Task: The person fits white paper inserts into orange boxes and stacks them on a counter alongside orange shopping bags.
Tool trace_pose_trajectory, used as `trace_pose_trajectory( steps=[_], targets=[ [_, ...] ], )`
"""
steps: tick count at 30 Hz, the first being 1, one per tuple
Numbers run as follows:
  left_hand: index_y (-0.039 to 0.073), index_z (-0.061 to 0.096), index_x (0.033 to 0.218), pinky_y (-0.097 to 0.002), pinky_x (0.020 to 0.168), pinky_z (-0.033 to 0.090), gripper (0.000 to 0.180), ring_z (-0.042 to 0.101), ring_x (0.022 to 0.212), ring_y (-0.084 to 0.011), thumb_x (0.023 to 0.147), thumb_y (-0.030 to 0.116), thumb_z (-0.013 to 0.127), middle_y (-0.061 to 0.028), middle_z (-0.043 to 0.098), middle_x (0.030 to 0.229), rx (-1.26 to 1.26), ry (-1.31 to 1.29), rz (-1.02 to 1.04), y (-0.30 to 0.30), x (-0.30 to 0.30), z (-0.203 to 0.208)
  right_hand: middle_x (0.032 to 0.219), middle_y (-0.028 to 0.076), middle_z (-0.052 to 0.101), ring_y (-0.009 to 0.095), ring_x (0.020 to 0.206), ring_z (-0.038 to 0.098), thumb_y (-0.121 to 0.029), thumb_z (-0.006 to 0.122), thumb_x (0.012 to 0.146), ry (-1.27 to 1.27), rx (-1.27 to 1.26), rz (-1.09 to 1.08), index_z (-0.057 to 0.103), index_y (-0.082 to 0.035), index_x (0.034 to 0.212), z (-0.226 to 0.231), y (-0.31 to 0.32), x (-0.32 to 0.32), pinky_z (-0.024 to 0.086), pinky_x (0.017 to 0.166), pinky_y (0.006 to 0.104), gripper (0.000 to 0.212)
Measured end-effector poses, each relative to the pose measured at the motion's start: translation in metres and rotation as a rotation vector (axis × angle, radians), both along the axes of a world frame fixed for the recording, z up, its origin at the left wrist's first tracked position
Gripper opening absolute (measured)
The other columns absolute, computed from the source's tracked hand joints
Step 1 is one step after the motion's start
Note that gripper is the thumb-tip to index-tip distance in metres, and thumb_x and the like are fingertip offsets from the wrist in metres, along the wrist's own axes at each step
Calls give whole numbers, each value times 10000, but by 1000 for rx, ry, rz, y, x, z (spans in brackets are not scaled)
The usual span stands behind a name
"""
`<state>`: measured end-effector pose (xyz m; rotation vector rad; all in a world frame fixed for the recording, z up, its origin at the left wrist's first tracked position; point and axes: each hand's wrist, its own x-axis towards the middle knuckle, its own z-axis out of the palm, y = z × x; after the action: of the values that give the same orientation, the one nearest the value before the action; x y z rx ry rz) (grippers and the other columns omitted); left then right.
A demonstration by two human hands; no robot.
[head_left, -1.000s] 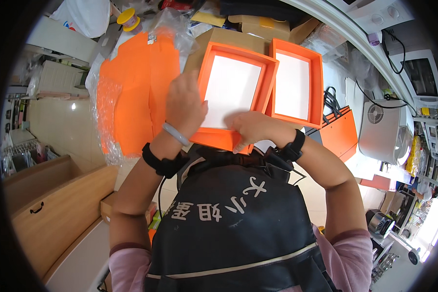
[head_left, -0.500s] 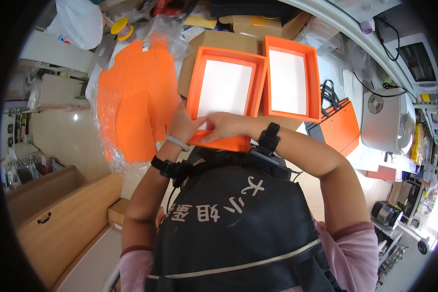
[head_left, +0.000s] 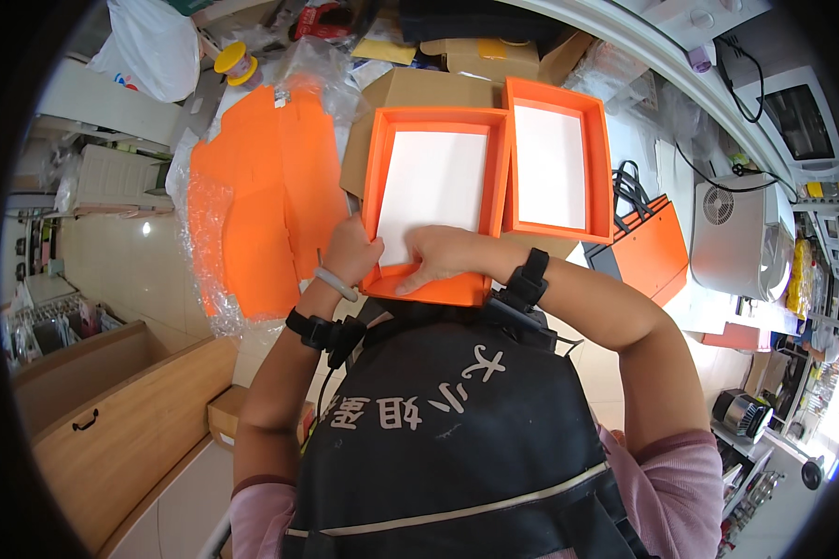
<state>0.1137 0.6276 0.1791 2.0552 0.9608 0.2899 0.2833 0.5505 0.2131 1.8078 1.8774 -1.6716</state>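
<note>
I see both hands, left hand (head_left: 350, 252) and right hand (head_left: 447, 259), clamped on the near rim of the orange box tray (head_left: 435, 191) at frame centre, white insert seated, second tray (head_left: 555, 163) beside it uncovered.

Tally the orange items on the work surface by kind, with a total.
Open orange box trays with white insides: 2, the near tray under the left hand and right hand, and the far tray.
Flat orange cardboard sheets: 1.
Orange paper bags: 1.
Total: 4
</note>
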Motion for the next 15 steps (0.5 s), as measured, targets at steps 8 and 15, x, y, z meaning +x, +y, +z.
trace_pose_trajectory(
  steps=[8,15],
  targets=[
    [-39,516,1033,-353,700,469,310,590,797,-241,810,164,584,-132,604,889,-245,-215,196,12,12,10,902,171,592,316,878,574,-378,718,675,-131,334,86,577,7,973,25,-18,2,472,707,383,507],
    [-12,517,1119,-291,776,432,368,529,894,-137,870,256,558,-50,566,991,-654,-489,664,47,-1,17,740,52,537,169,699,507,-147,547,678,-481,1171,496,613,-8,817,72,-55,-19,381,553,255,207]
  ],
)
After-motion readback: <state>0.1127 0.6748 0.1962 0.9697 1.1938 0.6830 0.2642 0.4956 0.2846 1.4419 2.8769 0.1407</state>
